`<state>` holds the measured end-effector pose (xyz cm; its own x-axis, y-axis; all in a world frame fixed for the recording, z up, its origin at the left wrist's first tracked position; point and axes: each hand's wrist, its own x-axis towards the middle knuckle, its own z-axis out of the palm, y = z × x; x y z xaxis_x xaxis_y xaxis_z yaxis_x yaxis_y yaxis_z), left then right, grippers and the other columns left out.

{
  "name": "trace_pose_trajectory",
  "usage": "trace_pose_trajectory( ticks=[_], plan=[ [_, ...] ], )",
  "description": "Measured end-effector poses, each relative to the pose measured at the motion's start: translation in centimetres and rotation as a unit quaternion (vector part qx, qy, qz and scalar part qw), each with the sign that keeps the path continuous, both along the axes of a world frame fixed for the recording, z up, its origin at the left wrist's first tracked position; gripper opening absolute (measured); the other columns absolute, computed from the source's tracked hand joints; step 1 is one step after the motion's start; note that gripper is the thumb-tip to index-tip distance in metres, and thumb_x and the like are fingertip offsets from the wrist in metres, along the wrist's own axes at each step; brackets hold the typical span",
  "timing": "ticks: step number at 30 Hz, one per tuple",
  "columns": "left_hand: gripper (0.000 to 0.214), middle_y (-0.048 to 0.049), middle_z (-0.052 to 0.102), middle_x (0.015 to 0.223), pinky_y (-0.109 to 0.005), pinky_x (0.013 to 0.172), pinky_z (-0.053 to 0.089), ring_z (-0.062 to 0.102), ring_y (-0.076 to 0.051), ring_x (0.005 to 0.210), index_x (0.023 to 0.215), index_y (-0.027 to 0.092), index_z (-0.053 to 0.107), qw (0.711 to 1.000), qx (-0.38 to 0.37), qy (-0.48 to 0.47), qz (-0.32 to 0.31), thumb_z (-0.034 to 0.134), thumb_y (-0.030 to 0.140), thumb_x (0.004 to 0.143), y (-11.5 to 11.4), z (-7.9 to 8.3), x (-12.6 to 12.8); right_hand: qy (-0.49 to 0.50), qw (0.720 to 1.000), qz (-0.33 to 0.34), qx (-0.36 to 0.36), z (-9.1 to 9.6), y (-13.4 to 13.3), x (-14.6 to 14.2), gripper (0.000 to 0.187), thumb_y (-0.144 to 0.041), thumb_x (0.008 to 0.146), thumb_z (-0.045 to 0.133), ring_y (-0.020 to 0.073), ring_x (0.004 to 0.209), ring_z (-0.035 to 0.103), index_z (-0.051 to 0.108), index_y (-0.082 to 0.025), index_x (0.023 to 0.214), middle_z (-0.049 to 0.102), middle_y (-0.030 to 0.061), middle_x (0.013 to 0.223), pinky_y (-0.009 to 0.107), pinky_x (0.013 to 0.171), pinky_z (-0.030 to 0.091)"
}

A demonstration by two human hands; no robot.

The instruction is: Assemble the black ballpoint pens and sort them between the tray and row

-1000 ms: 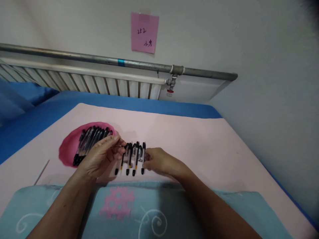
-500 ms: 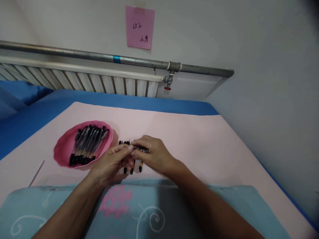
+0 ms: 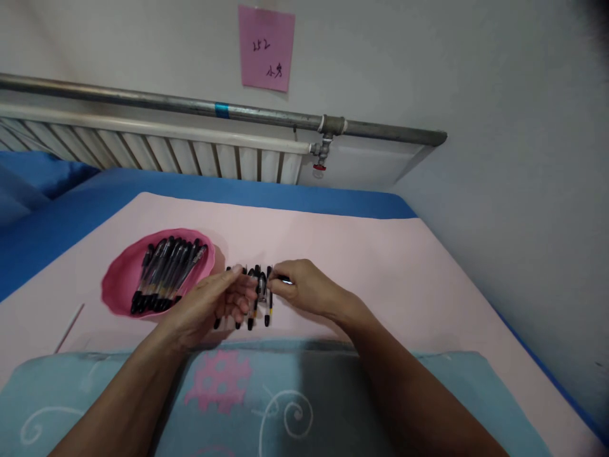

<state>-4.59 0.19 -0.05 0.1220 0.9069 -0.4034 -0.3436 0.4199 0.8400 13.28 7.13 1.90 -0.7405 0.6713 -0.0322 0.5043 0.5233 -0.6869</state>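
Observation:
My right hand (image 3: 299, 285) is closed in a pinch on a small black piece that looks like a pen cap (image 3: 286, 280); its shiny edge shows by the fingers. To its left, my left hand (image 3: 223, 295) hovers with palm turned inward and fingers apart, holding nothing that I can see. Between and beneath the hands, several gel pens (image 3: 268, 311) lie side by side on the pink tabletop, black ends toward me. Black caps with clips (image 3: 262, 285) lie among them. The left fingers partly hide the leftmost pens.
A pink scalloped bowl (image 3: 111, 289) at left holds several capped pens (image 3: 164, 273). A thin white stick (image 3: 70, 328) lies on the pink tabletop (image 3: 371, 273) near the front left. Blue patterned cloth (image 3: 228, 406) lies along the near edge. Behind are a radiator (image 3: 181, 155) and pipe (image 3: 266, 116).
My hands, which met over the pens, have come apart. The left hand opened and shifted slightly left; the right moved slightly right with the black piece, leaving more pens and caps visible between them.

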Motion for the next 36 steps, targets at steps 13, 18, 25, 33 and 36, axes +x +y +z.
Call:
trace_pose_trajectory(
  ticks=[13,18,25,33,36],
  plan=[
    [0.026,-0.0071,0.063,0.069,-0.022,0.049,0.046,0.056,-0.012,0.055,0.077,0.012,0.065,0.998,0.019,0.035,0.057,0.055,0.036,0.076,0.2,0.4,-1.1,-0.167,0.984,0.013,-0.062,-1.5,0.0,0.2,0.027,-0.032,0.076,0.047,0.0095,0.049,0.045,0.059,-0.015,0.060,0.056,0.0015,0.055,0.022,0.048,0.029],
    [0.027,-0.0061,0.063,0.067,-0.023,0.050,0.046,0.057,-0.012,0.055,0.078,0.012,0.064,0.997,0.018,0.042,0.064,0.056,0.037,0.076,0.3,0.4,-1.1,-0.127,0.989,-0.074,-0.028,-1.7,0.9,0.6,0.027,-0.034,0.080,0.043,0.0135,0.062,0.053,0.062,-0.015,0.076,0.064,0.0063,0.075,0.023,0.055,0.036],
    [0.026,-0.0064,0.063,0.067,-0.023,0.048,0.045,0.056,-0.012,0.054,0.075,0.011,0.065,0.996,0.019,0.046,0.077,0.056,0.036,0.076,0.3,0.7,-1.1,-0.101,0.989,-0.109,-0.009,-2.7,1.5,0.9,0.034,-0.020,0.074,0.048,0.0188,0.088,0.054,0.057,-0.014,0.107,0.060,0.0113,0.105,0.026,0.071,0.038],
    [0.025,-0.0063,0.063,0.066,-0.023,0.049,0.045,0.057,-0.012,0.054,0.075,0.012,0.064,0.995,0.019,0.050,0.079,0.057,0.036,0.075,0.2,0.8,-1.0,-0.108,0.987,-0.117,-0.030,-3.3,1.2,0.5,0.021,-0.012,0.069,0.049,0.0124,0.061,0.051,0.057,-0.016,0.088,0.061,0.0048,0.079,0.022,0.052,0.031],
    [0.026,-0.0064,0.063,0.065,-0.023,0.049,0.045,0.057,-0.013,0.054,0.075,0.012,0.064,0.996,0.016,0.053,0.077,0.056,0.036,0.075,0.2,0.8,-0.9,-0.105,0.986,-0.127,-0.032,-3.2,1.2,0.1,0.018,-0.011,0.069,0.049,0.0110,0.058,0.049,0.056,-0.017,0.085,0.060,0.0033,0.074,0.021,0.051,0.030]
  ],
)
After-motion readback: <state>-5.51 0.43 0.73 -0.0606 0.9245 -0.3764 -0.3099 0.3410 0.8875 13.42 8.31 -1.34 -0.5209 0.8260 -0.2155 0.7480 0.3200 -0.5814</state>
